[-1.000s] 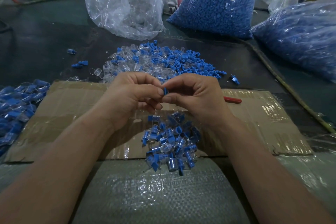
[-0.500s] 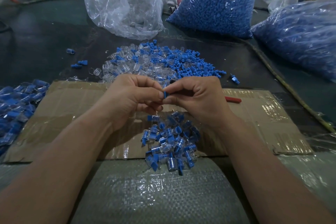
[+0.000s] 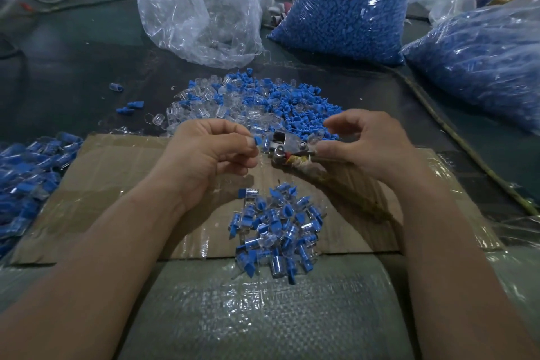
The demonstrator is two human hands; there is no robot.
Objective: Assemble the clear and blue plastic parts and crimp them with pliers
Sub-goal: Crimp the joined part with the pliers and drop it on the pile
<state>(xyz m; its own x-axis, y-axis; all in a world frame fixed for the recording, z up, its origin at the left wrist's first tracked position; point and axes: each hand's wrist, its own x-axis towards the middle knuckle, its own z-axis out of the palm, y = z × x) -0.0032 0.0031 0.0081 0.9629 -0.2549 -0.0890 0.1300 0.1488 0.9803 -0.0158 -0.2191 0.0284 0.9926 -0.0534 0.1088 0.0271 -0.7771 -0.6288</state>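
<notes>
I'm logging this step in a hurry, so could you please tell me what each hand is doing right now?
Left hand: pinching a blue and clear part.
Right hand: holding the pliers.

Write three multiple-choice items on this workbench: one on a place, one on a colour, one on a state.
1. The pile of assembled parts lies:
A) inside a bag
B) at the near edge of the cardboard
C) on the floor

2. The part pinched by the left hand is:
A) red
B) yellow
C) blue

3. The right hand:
A) holds the pliers
B) lies flat
C) reaches into a bag

Key:
1 B, the pile sits on the cardboard's near edge.
2 C, a blue tab shows at the fingertips.
3 A, the thumb presses on the pliers and their handle runs under the palm.
</notes>
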